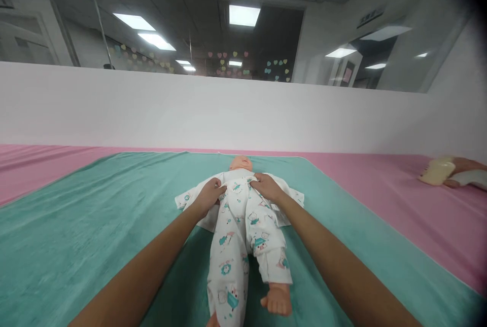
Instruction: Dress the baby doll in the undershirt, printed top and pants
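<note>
A baby doll (pixel 241 163) lies on its back with its head away from me. It wears a white printed top (pixel 187 197) and white printed pants (pixel 230 246). My left hand (pixel 210 195) pinches the left side of the pants' waistband, and my right hand (pixel 267 188) grips the right side, both at chest height over the top. One bare foot (pixel 277 300) sticks out of the right pant leg. At the lower edge, only a bit of the other foot (pixel 213 321) shows beside the longer left leg.
A green sheet (pixel 114 225) lies under the doll, over a pink cover (pixel 380 190). At the far right edge rests another doll-like figure (pixel 456 172), partly cut off. A white wall (pixel 190 114) with windows (pixel 243 38) above rises behind.
</note>
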Motion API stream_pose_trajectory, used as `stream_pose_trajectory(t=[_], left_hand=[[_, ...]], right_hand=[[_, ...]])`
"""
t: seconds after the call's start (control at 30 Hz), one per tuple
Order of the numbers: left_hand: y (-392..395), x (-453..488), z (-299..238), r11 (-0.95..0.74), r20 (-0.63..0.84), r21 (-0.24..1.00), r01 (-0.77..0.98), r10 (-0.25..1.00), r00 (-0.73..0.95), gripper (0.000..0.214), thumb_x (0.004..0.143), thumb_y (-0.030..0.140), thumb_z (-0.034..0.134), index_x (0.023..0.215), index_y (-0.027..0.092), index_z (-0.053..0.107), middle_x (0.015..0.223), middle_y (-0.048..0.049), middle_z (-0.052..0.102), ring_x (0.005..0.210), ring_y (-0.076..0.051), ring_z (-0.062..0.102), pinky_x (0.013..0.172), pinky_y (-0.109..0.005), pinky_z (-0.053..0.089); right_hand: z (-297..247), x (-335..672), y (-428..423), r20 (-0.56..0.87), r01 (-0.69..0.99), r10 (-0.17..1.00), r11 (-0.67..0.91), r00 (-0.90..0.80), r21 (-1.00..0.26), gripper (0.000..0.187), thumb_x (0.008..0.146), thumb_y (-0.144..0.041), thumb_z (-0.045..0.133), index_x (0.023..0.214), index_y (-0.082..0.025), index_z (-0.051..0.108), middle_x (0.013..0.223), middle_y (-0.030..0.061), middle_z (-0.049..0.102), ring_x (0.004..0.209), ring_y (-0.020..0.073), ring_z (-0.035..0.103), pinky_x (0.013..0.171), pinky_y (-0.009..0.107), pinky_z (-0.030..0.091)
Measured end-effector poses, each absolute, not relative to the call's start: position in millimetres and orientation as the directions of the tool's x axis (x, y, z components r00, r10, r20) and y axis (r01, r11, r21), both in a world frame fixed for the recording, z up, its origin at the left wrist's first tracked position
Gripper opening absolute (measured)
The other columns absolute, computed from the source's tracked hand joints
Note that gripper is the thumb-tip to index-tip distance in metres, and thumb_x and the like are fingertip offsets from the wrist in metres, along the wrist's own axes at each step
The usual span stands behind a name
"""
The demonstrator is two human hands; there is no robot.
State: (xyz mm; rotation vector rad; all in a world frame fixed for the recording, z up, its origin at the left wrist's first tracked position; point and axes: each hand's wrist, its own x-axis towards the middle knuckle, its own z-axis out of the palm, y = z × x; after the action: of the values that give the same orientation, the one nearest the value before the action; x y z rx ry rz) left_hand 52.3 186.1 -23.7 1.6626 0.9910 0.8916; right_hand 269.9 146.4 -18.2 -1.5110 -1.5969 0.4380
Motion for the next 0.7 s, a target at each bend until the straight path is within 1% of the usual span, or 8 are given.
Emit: stream_pose_trajectory(t=[0.07, 0.17, 0.23, 0.3, 0.37, 0.47, 0.53, 0.7], left_hand=[[190, 55, -30, -0.216, 0.126, 0.952, 0.219, 0.923, 0.363, 0.016, 0.076, 0.033, 0.049, 0.073, 0.022, 0.039, 0.060, 0.0061, 0.041, 0.053, -0.011, 0.041, 0.048, -0.021, 0.032], [191, 57, -42, -0.375, 0.277, 0.871, 0.318, 0.908, 0.313, 0.014, 0.079, 0.035, 0.048, 0.078, 0.022, 0.046, 0.066, 0.0036, 0.049, 0.062, -0.014, 0.047, 0.057, -0.025, 0.037], [190, 58, -47, -0.495, 0.386, 0.786, 0.372, 0.861, 0.330, 0.016, 0.083, 0.037, 0.044, 0.082, 0.022, 0.050, 0.074, 0.0011, 0.055, 0.070, -0.016, 0.051, 0.065, -0.028, 0.039], [189, 58, -50, -0.578, 0.467, 0.710, 0.403, 0.814, 0.346, 0.019, 0.085, 0.037, 0.040, 0.085, 0.021, 0.051, 0.083, -0.0015, 0.057, 0.078, -0.018, 0.053, 0.071, -0.030, 0.041], [189, 57, -50, -0.627, 0.516, 0.661, 0.412, 0.778, 0.358, 0.021, 0.086, 0.035, 0.039, 0.089, 0.021, 0.053, 0.095, -0.0044, 0.059, 0.090, -0.019, 0.053, 0.080, -0.031, 0.041], [190, 57, -47, -0.611, 0.478, 0.685, 0.397, 0.788, 0.388, 0.026, 0.087, 0.035, 0.038, 0.103, 0.021, 0.053, 0.114, -0.0065, 0.057, 0.107, -0.020, 0.050, 0.091, -0.032, 0.037], [192, 57, -43, -0.558, 0.420, 0.722, 0.408, 0.823, 0.383, 0.027, 0.088, 0.037, 0.037, 0.103, 0.022, 0.053, 0.110, -0.0062, 0.060, 0.103, -0.022, 0.053, 0.087, -0.033, 0.038], [204, 62, -34, -0.499, 0.416, 0.735, 0.459, 0.866, 0.276, 0.021, 0.085, 0.038, 0.039, 0.086, 0.022, 0.053, 0.085, -0.0054, 0.064, 0.081, -0.023, 0.056, 0.072, -0.032, 0.038]], right_hand=[[-29, 273, 149, 0.304, 0.554, 0.942, 0.178, 0.143, -0.813, 0.028, 0.072, -0.037, 0.051, 0.058, -0.020, 0.032, 0.055, -0.0058, 0.031, 0.052, 0.0101, 0.030, 0.051, 0.024, 0.021], [-47, 282, 140, 0.175, 0.200, 0.975, 0.146, 0.137, -0.969, 0.032, 0.069, -0.040, 0.059, 0.063, -0.020, 0.034, 0.057, -0.0061, 0.033, 0.052, 0.0092, 0.032, 0.050, 0.023, 0.023], [-53, 289, 133, 0.117, -0.053, 0.990, 0.121, 0.073, -0.991, 0.032, 0.066, -0.037, 0.065, 0.065, -0.020, 0.038, 0.058, -0.0060, 0.036, 0.052, 0.0088, 0.033, 0.051, 0.023, 0.024], [-55, 293, 128, 0.110, -0.140, 0.994, 0.112, 0.023, -0.984, 0.029, 0.067, -0.035, 0.066, 0.066, -0.019, 0.042, 0.058, -0.0057, 0.039, 0.053, 0.0089, 0.035, 0.052, 0.023, 0.025], [-52, 292, 127, 0.149, -0.089, 0.988, 0.153, 0.048, -0.984, 0.025, 0.069, -0.035, 0.065, 0.067, -0.019, 0.046, 0.063, -0.0042, 0.045, 0.057, 0.0101, 0.040, 0.055, 0.023, 0.029], [-44, 285, 126, 0.330, 0.184, 0.933, 0.303, 0.145, -0.935, 0.020, 0.071, -0.034, 0.063, 0.068, -0.019, 0.049, 0.096, 0.0003, 0.057, 0.080, 0.0142, 0.049, 0.069, 0.026, 0.035], [-39, 280, 126, 0.439, 0.368, 0.887, 0.365, 0.140, -0.855, 0.018, 0.075, -0.034, 0.057, 0.068, -0.020, 0.048, 0.112, 0.0001, 0.055, 0.091, 0.0159, 0.049, 0.076, 0.027, 0.034], [-32, 278, 139, 0.491, 0.687, 0.857, 0.264, 0.155, -0.677, 0.019, 0.080, -0.036, 0.044, 0.068, -0.022, 0.043, 0.066, -0.0043, 0.050, 0.064, 0.0140, 0.042, 0.062, 0.026, 0.029]])
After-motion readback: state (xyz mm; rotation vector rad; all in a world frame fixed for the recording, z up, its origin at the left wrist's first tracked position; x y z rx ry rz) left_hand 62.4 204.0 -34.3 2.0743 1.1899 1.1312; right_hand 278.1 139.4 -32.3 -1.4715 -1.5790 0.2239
